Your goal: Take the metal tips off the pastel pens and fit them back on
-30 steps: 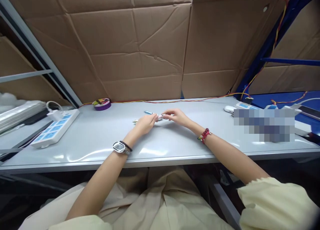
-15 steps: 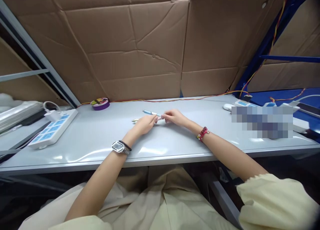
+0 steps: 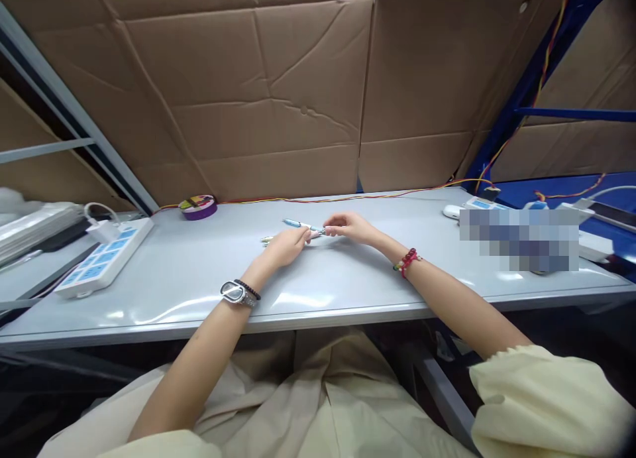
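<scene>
A blue and silver pen [image 3: 299, 225] is held just above the grey table [image 3: 348, 272] between both hands. My left hand [image 3: 287, 244], with a watch and a dark bracelet on its wrist, is closed around the pen's near end. My right hand [image 3: 350, 227], with a red bead bracelet on the wrist, pinches the pen's right end with its fingertips. Another thin pen-like piece [image 3: 267, 239] lies on the table just left of my left hand.
A white and blue power strip [image 3: 104, 257] lies at the left, with stacked white sheets [image 3: 34, 226] behind it. A purple tape roll [image 3: 199, 207] sits at the back edge. Coloured wires [image 3: 397, 194] run along the cardboard wall. White devices [image 3: 454, 212] lie at the right.
The hands stayed close together at the table's middle. The blue pen's end now sticks out to the left of the hands, and the right hand has shifted slightly up and to the right.
</scene>
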`<move>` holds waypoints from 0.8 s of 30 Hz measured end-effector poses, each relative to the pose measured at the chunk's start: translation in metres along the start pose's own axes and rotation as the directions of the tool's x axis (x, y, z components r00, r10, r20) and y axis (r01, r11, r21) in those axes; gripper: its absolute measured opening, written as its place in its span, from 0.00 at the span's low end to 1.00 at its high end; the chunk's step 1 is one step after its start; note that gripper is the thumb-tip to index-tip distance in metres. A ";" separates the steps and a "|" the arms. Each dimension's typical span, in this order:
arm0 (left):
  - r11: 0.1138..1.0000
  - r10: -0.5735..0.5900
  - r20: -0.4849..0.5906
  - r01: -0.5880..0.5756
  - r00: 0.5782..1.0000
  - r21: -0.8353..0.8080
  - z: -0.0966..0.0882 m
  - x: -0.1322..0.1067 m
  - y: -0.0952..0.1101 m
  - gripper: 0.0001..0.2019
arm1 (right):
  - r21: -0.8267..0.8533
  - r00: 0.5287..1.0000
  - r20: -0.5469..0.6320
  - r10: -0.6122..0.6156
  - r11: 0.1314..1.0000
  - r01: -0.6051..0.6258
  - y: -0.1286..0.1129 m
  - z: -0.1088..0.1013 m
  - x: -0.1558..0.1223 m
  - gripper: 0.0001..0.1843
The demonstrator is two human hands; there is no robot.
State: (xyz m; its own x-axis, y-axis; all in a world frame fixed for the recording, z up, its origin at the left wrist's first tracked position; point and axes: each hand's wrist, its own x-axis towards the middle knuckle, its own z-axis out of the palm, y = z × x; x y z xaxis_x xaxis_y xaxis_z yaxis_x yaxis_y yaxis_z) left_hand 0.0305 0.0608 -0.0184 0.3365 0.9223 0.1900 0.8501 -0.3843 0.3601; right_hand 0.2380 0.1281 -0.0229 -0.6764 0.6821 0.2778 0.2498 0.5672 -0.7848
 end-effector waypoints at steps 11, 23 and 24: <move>1.000 -0.016 -0.010 0.016 1.000 -0.004 -0.001 -0.002 0.001 0.14 | -0.010 0.999 0.018 0.030 1.000 -0.029 0.006 -0.011 -0.001 0.19; 0.999 0.009 -0.022 -0.009 1.000 -0.035 -0.001 -0.001 0.003 0.20 | 0.035 0.999 0.042 -0.002 0.999 0.000 0.001 -0.005 -0.002 0.11; 0.999 0.008 -0.021 -0.009 1.000 -0.035 -0.001 -0.001 0.003 0.20 | 0.037 0.999 0.037 -0.002 0.999 0.001 0.001 -0.007 -0.002 0.10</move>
State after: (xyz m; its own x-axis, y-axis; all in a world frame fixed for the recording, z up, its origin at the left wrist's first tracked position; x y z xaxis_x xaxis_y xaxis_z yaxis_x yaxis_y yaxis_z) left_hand 0.0320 0.0588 -0.0167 0.3346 0.9182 0.2122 0.8325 -0.3935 0.3900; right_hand 0.2442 0.1308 -0.0208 -0.7021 0.6634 0.2586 0.2236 0.5502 -0.8045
